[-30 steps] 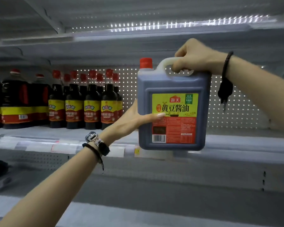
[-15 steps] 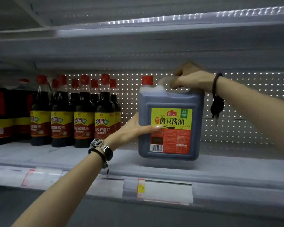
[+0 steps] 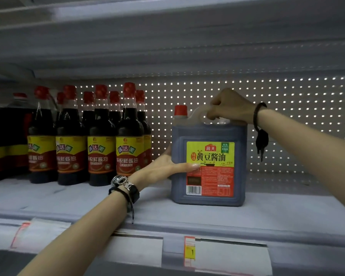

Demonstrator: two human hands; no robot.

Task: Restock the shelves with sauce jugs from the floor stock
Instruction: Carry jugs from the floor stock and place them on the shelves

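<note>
Overhead, a pale grey upper shelf (image 3: 167,46) fills the twelve o'clock half of the view. Below it a lit pegboard (image 3: 297,116) backs the bay. The lower shelf (image 3: 78,206) runs from nine to three o'clock, and its front rail carries paper price tags (image 3: 189,250) at six o'clock. Dark bottles (image 3: 100,140) with red caps and yellow-red labels stand in rows at nine o'clock, near the jug (image 3: 209,162) but apart from it.

The jug stands upright on the lower shelf at centre. It is full of dark sauce, with its label facing out and a red cap (image 3: 180,110) at its eleven o'clock corner.

Arms reach in from seven and four o'clock. The right hand (image 3: 229,106) sits on top of the jug, fingers curled round the handle. The left hand (image 3: 161,166) lies flat against the jug's nine o'clock side, with one straight digit across the front touching the label. Its other fingers are hidden behind the jug. A watch (image 3: 122,181) circles the left wrist and a dark bracelet (image 3: 257,114) the right.
</note>
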